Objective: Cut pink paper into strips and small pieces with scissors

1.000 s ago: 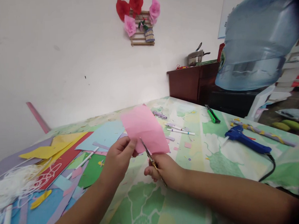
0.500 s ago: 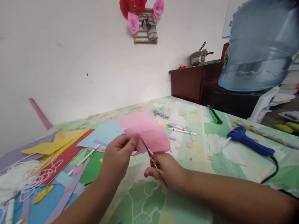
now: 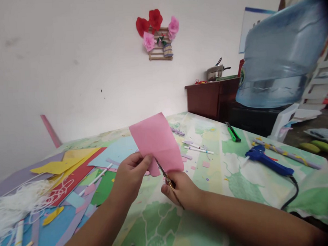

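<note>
A sheet of pink paper [image 3: 158,138] is held up over the table, with a slit running in from its near edge. My left hand [image 3: 132,174] pinches that edge between thumb and fingers, just left of the slit. In my right hand [image 3: 181,188] is a pair of scissors [image 3: 168,179], whose dark blades lie in the slit and point up and left toward my left thumb. The fingers are partly hidden behind the paper and the scissors' handles.
Left of me lie coloured paper sheets [image 3: 70,179], paper strips and tangled white string [image 3: 17,207]. To the right are a blue glue gun [image 3: 267,159] with its cord, a green utility knife [image 3: 233,132] and a wrapped stick [image 3: 289,153]. White sticks [image 3: 198,150] and pink scraps lie beyond my hands.
The pink paper's far edge has risen, so the sheet stands more upright. Both hands keep their grips close together. The whole view has shifted slightly, with the wall now lower in the picture.
</note>
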Motion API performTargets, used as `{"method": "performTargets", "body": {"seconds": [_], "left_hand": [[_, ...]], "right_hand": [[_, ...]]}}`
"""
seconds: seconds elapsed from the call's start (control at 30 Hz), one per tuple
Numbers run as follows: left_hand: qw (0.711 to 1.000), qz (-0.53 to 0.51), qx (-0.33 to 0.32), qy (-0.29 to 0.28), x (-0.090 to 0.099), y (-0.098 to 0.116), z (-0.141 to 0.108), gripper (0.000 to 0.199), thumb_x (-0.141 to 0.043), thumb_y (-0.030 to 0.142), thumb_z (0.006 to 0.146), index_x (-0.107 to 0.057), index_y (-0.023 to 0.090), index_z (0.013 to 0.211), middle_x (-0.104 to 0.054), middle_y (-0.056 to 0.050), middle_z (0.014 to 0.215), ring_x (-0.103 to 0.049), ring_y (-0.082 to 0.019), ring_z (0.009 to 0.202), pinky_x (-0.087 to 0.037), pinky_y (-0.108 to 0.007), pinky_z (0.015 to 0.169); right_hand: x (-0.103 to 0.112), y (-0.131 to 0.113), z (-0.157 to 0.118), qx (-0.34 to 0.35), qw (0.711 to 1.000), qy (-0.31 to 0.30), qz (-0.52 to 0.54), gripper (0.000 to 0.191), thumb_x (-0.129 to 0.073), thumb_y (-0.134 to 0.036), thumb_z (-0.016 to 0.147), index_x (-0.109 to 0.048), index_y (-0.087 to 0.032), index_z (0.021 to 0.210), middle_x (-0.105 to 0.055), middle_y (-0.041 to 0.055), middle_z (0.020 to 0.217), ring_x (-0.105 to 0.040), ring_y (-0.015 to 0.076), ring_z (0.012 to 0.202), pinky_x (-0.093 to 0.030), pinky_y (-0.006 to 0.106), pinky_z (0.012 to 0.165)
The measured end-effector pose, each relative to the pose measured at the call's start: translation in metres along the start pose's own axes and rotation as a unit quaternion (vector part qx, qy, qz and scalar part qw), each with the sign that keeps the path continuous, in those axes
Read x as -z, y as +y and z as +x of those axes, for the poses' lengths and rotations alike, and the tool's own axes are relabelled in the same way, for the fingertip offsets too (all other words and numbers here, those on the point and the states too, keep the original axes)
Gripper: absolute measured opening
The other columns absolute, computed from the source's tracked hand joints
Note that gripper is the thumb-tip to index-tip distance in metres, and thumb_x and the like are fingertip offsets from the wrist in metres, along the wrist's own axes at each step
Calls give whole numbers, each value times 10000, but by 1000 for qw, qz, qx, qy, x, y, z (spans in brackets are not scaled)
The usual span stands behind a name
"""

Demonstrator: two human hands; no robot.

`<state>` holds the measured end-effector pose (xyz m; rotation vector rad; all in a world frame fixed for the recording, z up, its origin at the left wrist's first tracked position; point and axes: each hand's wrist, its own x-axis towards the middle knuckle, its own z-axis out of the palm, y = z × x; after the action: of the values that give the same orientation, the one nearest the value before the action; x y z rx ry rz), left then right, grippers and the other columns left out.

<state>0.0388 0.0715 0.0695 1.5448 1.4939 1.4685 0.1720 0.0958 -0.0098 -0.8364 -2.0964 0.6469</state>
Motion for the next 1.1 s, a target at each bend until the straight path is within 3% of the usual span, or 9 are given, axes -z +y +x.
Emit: {"method": "performTargets", "body": {"seconds": [0.2, 0.37, 0.67, 0.9, 1.1], "left_hand": [[994, 85, -14, -72, 3, 6, -5, 270, -471, 409, 656, -542, 162, 572, -510, 28, 505, -434, -98, 506, -328, -206, 478], [979, 180, -54, -80, 0, 6, -8, 277, -456, 403, 665, -518, 170, 530, -477, 36, 461, -394, -94, 450, -288, -207, 436], [963, 233, -101, -87, -2, -2, -4, 250, -445, 386, 675, -536, 177, 572, -466, 29, 482, -410, -110, 479, -299, -221, 457], [983, 141, -55, -106, -6, -1, -7, 218, -444, 359, 685, -531, 176, 607, -469, 42, 486, -421, -95, 470, -322, -197, 442], [991, 88, -32, -97, -8, -4, -7, 200, -470, 351, 671, -553, 172, 642, -485, 38, 494, -437, -98, 479, -341, -201, 456]], "right_hand": [[4, -8, 1, 45, 998, 11, 53, 331, -304, -460, 749, -331, -163, 605, -256, -45, 529, -235, 58, 463, -186, 192, 400], [7, -15, 0, 80, 990, 2, 116, 350, -233, -464, 772, -379, -154, 697, -288, -32, 560, -270, 68, 487, -229, 191, 416], [6, -14, 1, 57, 991, -12, 122, 394, -241, -506, 756, -387, -151, 668, -299, -30, 553, -273, 67, 485, -232, 196, 412], [4, -12, -1, 13, 983, -38, 177, 372, -258, -489, 764, -393, -151, 688, -321, -34, 530, -288, 61, 462, -238, 185, 403], [6, -11, 1, 64, 983, -34, 171, 396, -272, -494, 756, -429, -140, 835, -350, -16, 602, -301, 71, 505, -267, 189, 429]]}}
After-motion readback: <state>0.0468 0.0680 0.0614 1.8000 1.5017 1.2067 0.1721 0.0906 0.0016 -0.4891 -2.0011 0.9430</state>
